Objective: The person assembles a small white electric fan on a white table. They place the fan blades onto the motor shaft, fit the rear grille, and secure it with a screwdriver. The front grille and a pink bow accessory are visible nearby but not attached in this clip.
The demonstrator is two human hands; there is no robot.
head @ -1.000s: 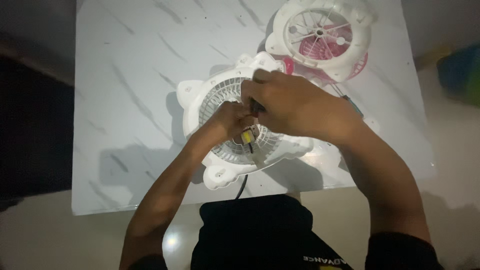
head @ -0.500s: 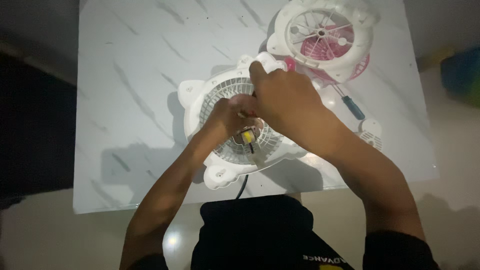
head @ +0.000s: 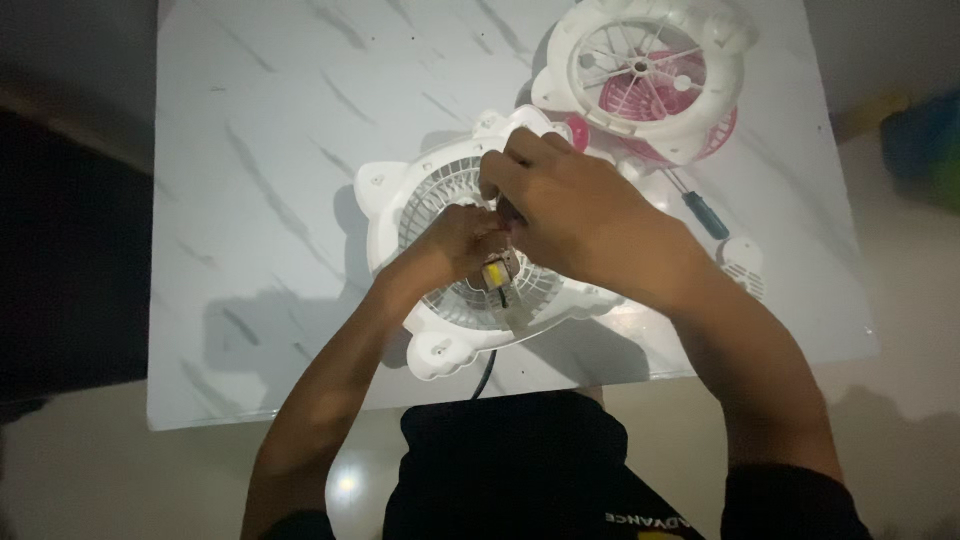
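My left hand (head: 462, 240) pinches the top of 1 small motor (head: 497, 272), a yellow and metal block sitting at the centre of 1 white fan grille (head: 420, 200). My right hand (head: 580, 215) is curled shut over the same spot, its fingers (head: 500, 180) bent down onto a thin dark tool whose tip barely shows; I cannot tell how it is gripped. The 2 hands touch above the motor.

The motor's long axis runs from my hands down toward my body, tilted slightly right, with 1 pale tab at its near end. The grille lies flat, face up, on the marble table (head: 260, 150), close to the near edge; 1 dark cable (head: 487, 372) leaves its near rim toward me.

Beyond my right hand lies 1 second white fan housing (head: 690, 110) with a pink grille (head: 722, 130) under it. 1 blue-handled screwdriver (head: 705, 215) lies to the right, pointing up-left, beside 1 small white vented part (head: 745, 270).

Compared with half a second ago, my right hand has shifted slightly toward me and its fingers curl tighter; everything on the table is unmoved.
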